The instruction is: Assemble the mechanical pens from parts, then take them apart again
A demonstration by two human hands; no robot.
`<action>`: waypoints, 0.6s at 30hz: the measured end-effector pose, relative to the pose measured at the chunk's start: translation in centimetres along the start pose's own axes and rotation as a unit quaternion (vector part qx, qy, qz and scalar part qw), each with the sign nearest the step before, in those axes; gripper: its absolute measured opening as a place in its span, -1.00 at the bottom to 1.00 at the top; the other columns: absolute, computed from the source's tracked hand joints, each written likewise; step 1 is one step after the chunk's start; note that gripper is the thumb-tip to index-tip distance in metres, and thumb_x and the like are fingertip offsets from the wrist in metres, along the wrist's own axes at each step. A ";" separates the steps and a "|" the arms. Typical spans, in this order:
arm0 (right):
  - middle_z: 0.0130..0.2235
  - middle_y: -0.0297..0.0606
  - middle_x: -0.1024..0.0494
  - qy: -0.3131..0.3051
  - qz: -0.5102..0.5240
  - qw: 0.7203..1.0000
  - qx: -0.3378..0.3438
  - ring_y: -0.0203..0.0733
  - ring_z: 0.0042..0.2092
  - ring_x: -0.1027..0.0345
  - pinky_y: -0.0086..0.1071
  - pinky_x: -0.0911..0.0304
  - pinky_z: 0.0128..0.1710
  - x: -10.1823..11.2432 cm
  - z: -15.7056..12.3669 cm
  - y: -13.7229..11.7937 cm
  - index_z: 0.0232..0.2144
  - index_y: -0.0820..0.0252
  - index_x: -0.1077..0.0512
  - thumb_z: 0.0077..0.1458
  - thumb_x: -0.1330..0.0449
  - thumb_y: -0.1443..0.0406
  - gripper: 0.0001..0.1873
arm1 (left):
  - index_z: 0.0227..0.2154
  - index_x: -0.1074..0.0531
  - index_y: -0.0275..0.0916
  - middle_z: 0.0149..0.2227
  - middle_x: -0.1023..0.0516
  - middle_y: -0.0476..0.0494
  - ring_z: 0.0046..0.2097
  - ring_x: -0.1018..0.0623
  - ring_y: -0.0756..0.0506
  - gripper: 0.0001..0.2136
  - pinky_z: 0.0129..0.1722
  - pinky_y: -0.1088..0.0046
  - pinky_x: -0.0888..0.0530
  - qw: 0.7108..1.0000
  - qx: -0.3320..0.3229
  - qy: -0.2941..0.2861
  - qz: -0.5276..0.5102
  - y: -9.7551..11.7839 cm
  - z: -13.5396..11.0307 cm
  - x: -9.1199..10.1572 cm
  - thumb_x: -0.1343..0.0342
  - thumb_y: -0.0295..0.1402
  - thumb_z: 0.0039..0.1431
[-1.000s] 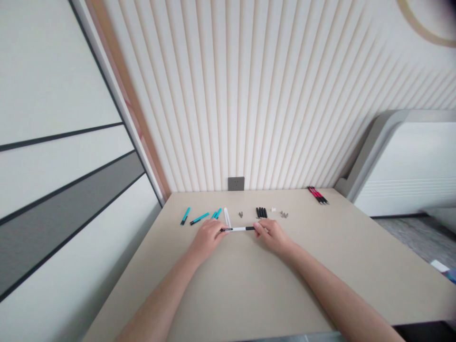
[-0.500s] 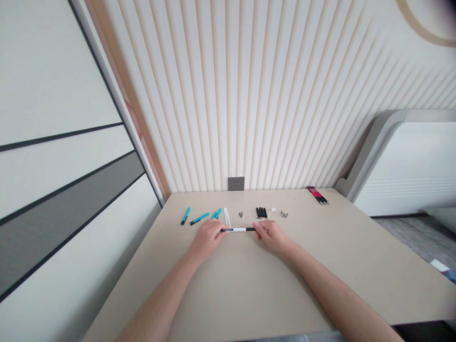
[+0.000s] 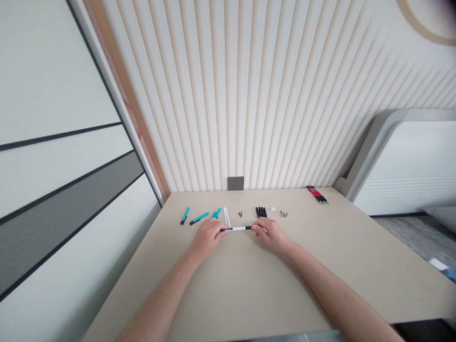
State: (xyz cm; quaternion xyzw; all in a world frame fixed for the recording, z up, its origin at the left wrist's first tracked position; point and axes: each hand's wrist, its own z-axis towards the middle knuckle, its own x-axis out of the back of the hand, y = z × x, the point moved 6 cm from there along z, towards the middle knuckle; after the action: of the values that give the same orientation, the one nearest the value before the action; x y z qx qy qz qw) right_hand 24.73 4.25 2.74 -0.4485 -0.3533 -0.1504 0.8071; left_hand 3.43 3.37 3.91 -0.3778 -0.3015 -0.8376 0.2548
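Observation:
A white pen with black ends [image 3: 239, 228] lies crosswise between my two hands, a little above or on the table; which one I cannot tell. My left hand [image 3: 207, 236] pinches its left end, where the black clip shows. At the right, the black grip end is closed in the fingers of my right hand [image 3: 270, 232]. Just beyond my left hand lie several turquoise pen barrels [image 3: 199, 218] with black ends and some thin white tubes [image 3: 227, 216]. Several black grips [image 3: 261, 212] stand in a row past my right hand.
Small metal tips [image 3: 240, 214] lie behind the pen, with more small metal pieces [image 3: 283, 213] and small clear parts [image 3: 272, 209] to the right. Several red and black pens [image 3: 317, 194] lie at the table's [image 3: 249, 289] back right. A socket [image 3: 235, 183] is on the wall behind.
My right hand has shifted very slightly left along the pen, its fingers further over the black end. The left hand keeps its hold, and the loose parts stay in place.

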 end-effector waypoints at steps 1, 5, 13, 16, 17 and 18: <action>-0.50 -0.27 -0.49 -0.008 -0.014 1.000 -0.004 -0.21 -0.39 -0.33 -0.35 -0.18 -0.29 -0.1 0.0 0.0 -0.47 0.16 -0.45 0.31 0.04 0.17 -0.60 | -0.30 -0.49 -0.18 -0.35 -0.57 -0.05 -0.24 -0.52 -0.10 -0.92 -0.16 0.33 -0.40 1.000 -0.003 0.002 0.000 0.1 0.0 0.1 -0.12 -0.33 0.26; -0.54 -0.31 -0.44 -0.015 -0.026 1.000 -0.008 -0.24 -0.44 -0.28 -0.36 -0.14 -0.33 -0.6 -0.1 0.2 -0.52 0.16 -0.42 0.34 0.10 0.13 -0.52 | -0.28 -0.49 -0.18 -0.34 -0.58 -0.06 -0.23 -0.53 -0.11 -0.91 -0.15 0.32 -0.41 1.000 0.002 0.006 -0.002 0.0 0.0 0.2 -0.12 -0.32 0.27; -0.46 -0.25 -0.49 0.013 -0.006 1.000 0.003 -0.21 -0.37 -0.32 -0.36 -0.17 -0.30 0.0 0.1 0.3 -0.47 0.18 -0.43 0.34 0.11 0.09 -0.51 | -0.10 -0.45 -0.15 -0.19 -0.59 -0.11 -0.11 -0.55 -0.15 -0.82 -0.06 0.25 -0.44 0.999 0.045 0.005 -0.009 -1.2 -0.3 -0.5 -0.12 -0.32 0.25; -0.46 -0.26 -0.48 0.019 -0.004 1.000 -0.008 -0.21 -0.38 -0.33 -0.37 -0.17 -0.32 0.3 0.0 0.5 -0.46 0.17 -0.42 0.34 0.12 0.09 -0.51 | -0.08 -0.46 -0.17 -0.23 -0.60 -0.13 -0.17 -0.57 -0.14 -0.79 -0.10 0.27 -0.47 0.997 0.066 0.041 -0.013 -2.0 -0.5 -0.3 -0.11 -0.31 0.26; -0.46 -0.26 -0.48 0.019 -0.004 1.000 -0.009 -0.21 -0.37 -0.33 -0.37 -0.17 -0.31 0.3 0.0 0.6 -0.46 0.17 -0.42 0.34 0.12 0.08 -0.51 | -0.10 -0.48 -0.18 -0.25 -0.61 -0.13 -0.20 -0.57 -0.14 -0.80 -0.12 0.28 -0.48 0.996 0.072 0.052 -0.011 -2.2 -0.5 -0.2 -0.11 -0.30 0.26; -0.46 -0.26 -0.48 0.019 -0.003 1.000 -0.008 -0.21 -0.37 -0.34 -0.37 -0.18 -0.31 0.3 0.0 0.5 -0.46 0.17 -0.43 0.34 0.12 0.08 -0.51 | -0.12 -0.49 -0.18 -0.27 -0.61 -0.14 -0.22 -0.58 -0.13 -0.81 -0.15 0.29 -0.49 0.995 0.079 0.060 -0.009 -2.3 -0.6 -0.2 -0.11 -0.29 0.26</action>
State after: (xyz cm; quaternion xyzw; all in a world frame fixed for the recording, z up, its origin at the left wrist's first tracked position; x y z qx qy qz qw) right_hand 25.22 4.55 2.58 -0.4510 -0.3381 -0.1642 0.8095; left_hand 1.75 4.62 2.75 -0.3025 -0.3541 -0.8347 0.2938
